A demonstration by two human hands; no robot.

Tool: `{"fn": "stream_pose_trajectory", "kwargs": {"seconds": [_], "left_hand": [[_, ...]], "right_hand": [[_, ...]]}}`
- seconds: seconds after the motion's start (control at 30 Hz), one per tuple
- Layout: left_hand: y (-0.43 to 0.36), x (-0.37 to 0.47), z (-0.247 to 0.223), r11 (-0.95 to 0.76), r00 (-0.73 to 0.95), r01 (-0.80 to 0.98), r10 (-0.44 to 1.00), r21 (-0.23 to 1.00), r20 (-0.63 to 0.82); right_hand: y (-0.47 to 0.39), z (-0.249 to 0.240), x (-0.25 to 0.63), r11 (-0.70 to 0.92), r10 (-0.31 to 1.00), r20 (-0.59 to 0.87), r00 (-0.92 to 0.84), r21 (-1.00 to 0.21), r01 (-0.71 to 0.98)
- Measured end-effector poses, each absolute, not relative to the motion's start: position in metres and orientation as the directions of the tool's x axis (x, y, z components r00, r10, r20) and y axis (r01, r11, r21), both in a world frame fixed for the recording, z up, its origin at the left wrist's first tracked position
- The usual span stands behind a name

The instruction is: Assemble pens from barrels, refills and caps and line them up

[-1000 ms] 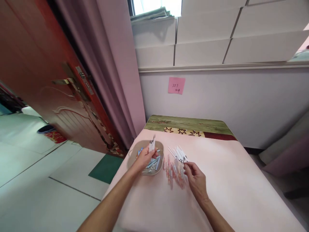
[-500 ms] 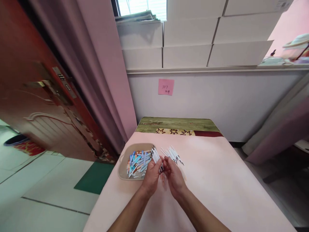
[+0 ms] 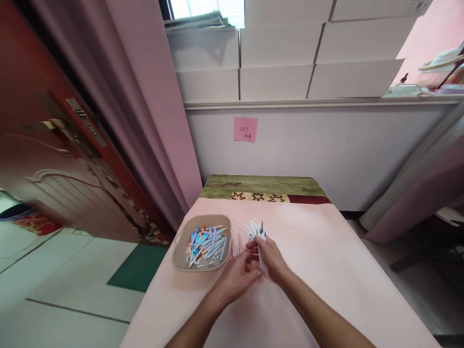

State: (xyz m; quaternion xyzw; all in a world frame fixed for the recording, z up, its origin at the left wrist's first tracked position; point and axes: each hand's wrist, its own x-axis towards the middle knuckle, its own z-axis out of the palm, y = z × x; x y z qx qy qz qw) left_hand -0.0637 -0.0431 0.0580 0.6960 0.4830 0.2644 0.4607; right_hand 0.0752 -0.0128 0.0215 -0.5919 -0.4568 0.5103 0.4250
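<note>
Here, thin white sticks (image 3: 259, 237) with dark tips, pinched upright in right hand (image 3: 271, 257) fingers. Left hand (image 3: 237, 275) just beside, loosely curled, apparently holding nothing. Left on pink cloth-covered counter (image 3: 344, 270), shallow beige tray (image 3: 179, 261) of blue caps (image 3: 206, 241).

The bench (image 3: 326, 270) was covered with a smooth, matt pink sheet. The tray (image 3: 177, 261) looked like matt beige plastic, its small tubes (image 3: 206, 241) like glossy coloured plastic. Thin white plastic sticks (image 3: 252, 228) were seen. The door (image 3: 43, 159) was of glossy reddish wood.
</note>
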Motion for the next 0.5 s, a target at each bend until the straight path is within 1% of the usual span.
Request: {"fn": "stream_pose_trajectory", "kwargs": {"seconds": [0.03,0.07,0.1,0.13,0.17,0.23,0.33,0.43,0.5], "left_hand": [[-0.038,-0.077,0.065,-0.144,0.382,0.513,0.921,0.846,-0.075],[-0.033,-0.093,0.072,-0.156,0.307,0.621,0.950,0.768,-0.055],[-0.026,-0.111,0.079,-0.130,0.210,0.765,0.976,0.630,-0.053],[-0.020,-0.129,0.084,-0.067,0.099,0.895,0.994,0.441,-0.051],[-0.014,-0.147,0.088,0.001,0.020,0.934,0.998,0.356,-0.055],[-0.004,-0.177,0.089,0.088,-0.068,0.963,0.994,0.256,-0.085],[0.005,-0.195,0.076,0.151,-0.125,0.977,0.978,0.153,-0.164],[0.010,-0.190,0.056,0.157,-0.132,0.984,0.962,0.088,-0.240],[0.013,-0.184,0.047,0.133,-0.105,0.988,0.953,0.080,-0.286]], "right_hand": [[-0.001,0.021,0.086,-0.224,0.974,-0.208,0.085,-0.902,0.370],[0.012,0.020,0.098,-0.235,0.972,-0.206,0.114,-0.851,0.470],[0.023,0.019,0.109,-0.244,0.970,-0.203,0.137,-0.811,0.532],[0.034,0.016,0.120,-0.256,0.967,-0.198,0.162,-0.762,0.595],[0.043,0.013,0.129,-0.269,0.963,-0.193,0.188,-0.708,0.653],[0.055,0.005,0.139,-0.294,0.956,-0.190,0.225,-0.600,0.744],[0.059,-0.008,0.138,-0.289,0.957,-0.182,0.228,-0.478,0.829],[0.054,-0.016,0.130,-0.242,0.969,-0.152,0.196,-0.407,0.881],[0.050,-0.019,0.127,-0.208,0.977,-0.127,0.172,-0.379,0.902]]}}
